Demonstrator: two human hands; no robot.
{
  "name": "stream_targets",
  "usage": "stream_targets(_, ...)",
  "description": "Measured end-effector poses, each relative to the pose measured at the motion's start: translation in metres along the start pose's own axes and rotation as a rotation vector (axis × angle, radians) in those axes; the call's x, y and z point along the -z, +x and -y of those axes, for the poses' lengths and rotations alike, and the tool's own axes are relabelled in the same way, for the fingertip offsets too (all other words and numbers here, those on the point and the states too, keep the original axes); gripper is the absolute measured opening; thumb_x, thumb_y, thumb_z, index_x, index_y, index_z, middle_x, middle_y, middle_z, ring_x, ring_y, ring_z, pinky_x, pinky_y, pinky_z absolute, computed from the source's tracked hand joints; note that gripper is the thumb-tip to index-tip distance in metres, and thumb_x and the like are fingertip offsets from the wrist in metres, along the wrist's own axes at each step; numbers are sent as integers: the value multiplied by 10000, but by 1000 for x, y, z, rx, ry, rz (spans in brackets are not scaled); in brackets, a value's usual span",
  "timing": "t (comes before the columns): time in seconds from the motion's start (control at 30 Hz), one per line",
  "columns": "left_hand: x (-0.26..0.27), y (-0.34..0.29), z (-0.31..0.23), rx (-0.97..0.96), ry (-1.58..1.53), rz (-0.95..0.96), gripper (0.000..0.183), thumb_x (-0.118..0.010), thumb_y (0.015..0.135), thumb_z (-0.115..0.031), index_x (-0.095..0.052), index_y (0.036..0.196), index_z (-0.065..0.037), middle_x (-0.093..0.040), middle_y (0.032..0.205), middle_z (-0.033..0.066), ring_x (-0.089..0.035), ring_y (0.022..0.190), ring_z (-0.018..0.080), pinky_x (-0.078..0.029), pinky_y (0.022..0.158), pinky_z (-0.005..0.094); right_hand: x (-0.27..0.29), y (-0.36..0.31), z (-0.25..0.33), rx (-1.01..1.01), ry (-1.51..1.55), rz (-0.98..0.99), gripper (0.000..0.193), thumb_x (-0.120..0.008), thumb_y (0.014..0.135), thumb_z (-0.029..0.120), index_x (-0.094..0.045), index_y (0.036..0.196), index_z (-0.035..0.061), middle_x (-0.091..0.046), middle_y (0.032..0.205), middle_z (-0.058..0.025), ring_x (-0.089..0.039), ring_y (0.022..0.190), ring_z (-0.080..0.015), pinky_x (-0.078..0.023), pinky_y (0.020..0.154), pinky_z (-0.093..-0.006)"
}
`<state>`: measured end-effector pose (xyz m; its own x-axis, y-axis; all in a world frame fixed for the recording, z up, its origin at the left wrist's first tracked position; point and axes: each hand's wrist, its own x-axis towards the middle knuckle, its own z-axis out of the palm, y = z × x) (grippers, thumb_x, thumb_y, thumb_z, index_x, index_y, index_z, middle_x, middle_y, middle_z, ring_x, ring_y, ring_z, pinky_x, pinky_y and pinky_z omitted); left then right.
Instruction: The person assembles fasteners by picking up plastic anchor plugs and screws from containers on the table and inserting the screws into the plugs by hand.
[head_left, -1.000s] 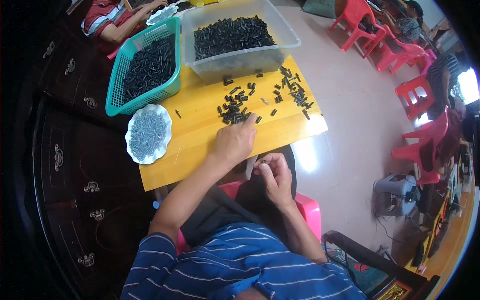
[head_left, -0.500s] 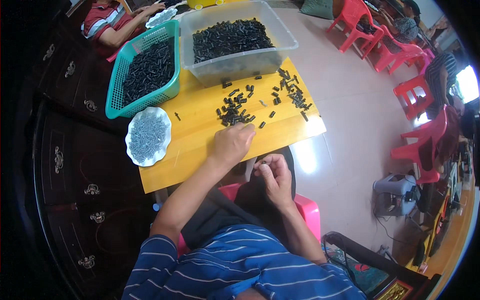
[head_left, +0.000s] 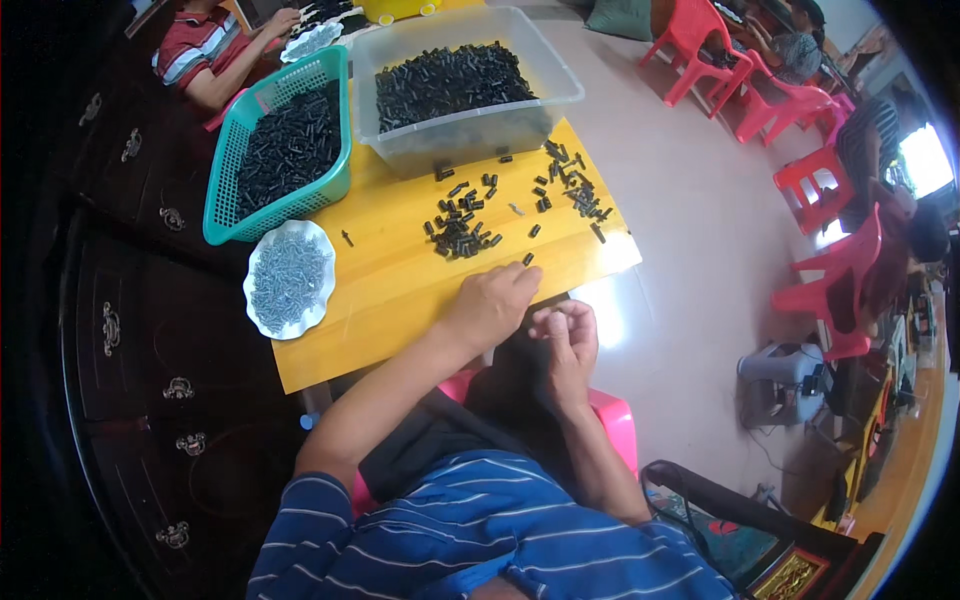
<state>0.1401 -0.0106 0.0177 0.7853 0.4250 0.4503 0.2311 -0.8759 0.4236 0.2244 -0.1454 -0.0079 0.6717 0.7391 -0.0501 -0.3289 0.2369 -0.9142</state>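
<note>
My left hand [head_left: 493, 303] reaches over the near edge of the yellow table, its fingers closed at a small black tube [head_left: 528, 259]. My right hand [head_left: 567, 342] is beside it, just off the table edge, thumb and fingers curled together; what they hold is too small to make out. Beyond my left hand lies a loose pile of short black tubes [head_left: 462, 238]. Farther right is a cluster of longer, thin dark pieces [head_left: 582, 196]. One small dark piece [head_left: 347, 238] lies apart on the left, and a small silvery piece [head_left: 516, 209] lies near the middle.
A white scalloped plate [head_left: 329, 285] of small metal pins stands at the table's left. Behind are a green basket [head_left: 213, 215] and a clear plastic bin [head_left: 455, 135], both filled with black pieces. Dark drawers line the left. Other people sit farther off, near red chairs [head_left: 690, 50].
My left hand has moved right from the pile to a single black tube, which has shifted slightly toward me. My right hand has moved slightly right; the dark bit at its fingertips no longer shows.
</note>
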Motion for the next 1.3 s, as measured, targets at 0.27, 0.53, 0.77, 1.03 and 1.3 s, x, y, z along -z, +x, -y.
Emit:
stream_targets(0.27, -6, 5, 14, 209, 202, 129, 325, -621, 904, -149, -604, 1206, -28, -657, 875, 136, -691, 763, 339, -566, 649, 454, 5, 2, 2, 9, 5, -49, 163, -563, 1036, 138, -484, 1142, 43, -656, 976, -89, -595, 805, -111, -524, 794, -268)
stream_targets(0.53, 15, -12, 11, 167, 132, 54, 199, -591, 929, -134, -619, 1102, -39, -645, 901, 134, -688, 781, 342, -561, 650, 466, 6, 3, -6, 8, 29, 56, 179, -561, 1039, 135, -481, 1161, 32, -659, 989, -99, -606, 824, -115, -532, 789, -268)
stream_targets(0.77, 22, -22, 17, 148, 102, 54, 183, -576, 928, -129, -644, 1079, -52, -638, 901, 136, -685, 801, 337, -559, 661, 469, 4, 1, -3, -5, -1, 80, 165, -557, 1042, 135, -481, 1147, 32, -659, 990, -100, -613, 833, -123, -516, 785, -250)
stream_targets(1.03, 33, -27, 11, 325, -377, -22, 123, -679, 891, -47, -700, 1008, -14, -716, 908, 113, -694, 785, 217, -544, 701, 322, 5, 0, -7, -41, 23, 159, 149, -541, 1041, 110, -486, 1150, 25, -662, 993, -104, -620, 826, -133, -518, 785, -255)
stream_targets(1.3, 37, -39, -6, 502, -819, 59, 89, -665, 905, -13, -700, 978, 24, -706, 818, 47, -660, 742, 106, -528, 696, 247, 4, -1, -9, -190, 15, 391, 156, -540, 1039, 114, -535, 1170, 30, -633, 996, -43, -599, 858, -82, -522, 773, -239)
